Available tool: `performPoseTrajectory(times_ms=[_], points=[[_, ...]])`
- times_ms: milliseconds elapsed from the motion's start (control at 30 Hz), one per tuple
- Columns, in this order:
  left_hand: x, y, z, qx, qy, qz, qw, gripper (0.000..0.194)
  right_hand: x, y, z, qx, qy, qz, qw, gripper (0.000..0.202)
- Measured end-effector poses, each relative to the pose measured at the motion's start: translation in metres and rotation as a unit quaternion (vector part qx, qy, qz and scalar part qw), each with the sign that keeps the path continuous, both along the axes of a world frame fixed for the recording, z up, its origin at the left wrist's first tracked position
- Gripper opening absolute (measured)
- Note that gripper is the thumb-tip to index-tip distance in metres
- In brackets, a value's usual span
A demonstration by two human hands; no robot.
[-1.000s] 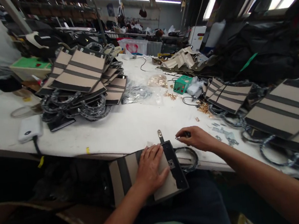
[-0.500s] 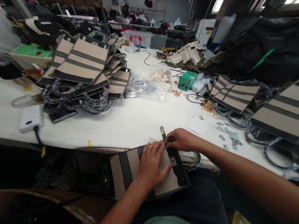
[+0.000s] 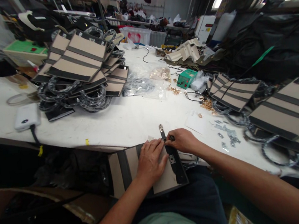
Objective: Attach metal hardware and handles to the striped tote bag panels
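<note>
A beige panel with black strips (image 3: pixel 162 178) lies across my lap, its far edge at the table's front edge. Spread flat on the panel is my left hand (image 3: pixel 151 160), its fingertips near the panel's upper right corner. At that corner my right hand (image 3: pixel 182 140) pinches a small dark tool, mostly hidden by the fingers. A short black strap with a metal fitting (image 3: pixel 161 128) sticks out beyond the panel between the fingertips of both hands. A square metal plate (image 3: pixel 171 159) sits on the panel's black right border.
Stacked beige panels with plastic-wrapped handles (image 3: pixel 78 59) stand at the left back; more panels (image 3: pixel 287 110) lie at the right. A white power bank (image 3: pixel 27 117), a green box (image 3: pixel 186 78), gold hardware (image 3: pixel 207 104) and metal plates (image 3: pixel 229 135) are on the table.
The view has shifted slightly. Both hands stay at the panel's upper corner in nearly the same pose.
</note>
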State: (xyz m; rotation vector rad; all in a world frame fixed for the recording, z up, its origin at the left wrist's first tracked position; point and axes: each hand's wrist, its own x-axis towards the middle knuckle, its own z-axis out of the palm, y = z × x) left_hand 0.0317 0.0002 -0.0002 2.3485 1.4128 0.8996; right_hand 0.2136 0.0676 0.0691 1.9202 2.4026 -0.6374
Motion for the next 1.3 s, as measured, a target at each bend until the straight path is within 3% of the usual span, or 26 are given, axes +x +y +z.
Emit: performPoseTrajectory(times_ms=[133,233,433,700,1033,1200,1300], points=[[0.008,0.013,0.004,0.005,-0.031,0.043,0.999,0.019,0.000,-0.002,-0.003,0.012,0.003,-0.008,1.000,0.015],[0.012,0.020,0.006,0.000,-0.040,0.054,0.998,0.011,0.007,-0.001,-0.003,0.004,0.039,0.004,0.999,0.013],[0.013,0.022,0.006,0.005,-0.044,0.064,0.997,0.011,0.026,-0.005,-0.008,-0.003,0.153,0.041,0.987,0.019],[0.013,0.022,0.005,0.025,-0.038,0.056,0.997,0.012,0.027,-0.015,-0.019,0.079,0.134,0.068,0.986,0.014],[0.013,0.022,0.005,0.018,-0.020,0.050,0.998,0.016,0.026,-0.011,-0.019,0.059,0.134,0.067,0.987,0.013],[0.013,0.022,0.006,0.006,-0.003,0.047,0.999,0.018,0.025,-0.012,-0.018,0.056,0.141,0.066,0.986,0.027],[0.013,0.022,0.008,0.005,0.001,0.047,0.999,0.016,0.023,-0.013,-0.017,0.059,0.136,0.054,0.987,0.018]])
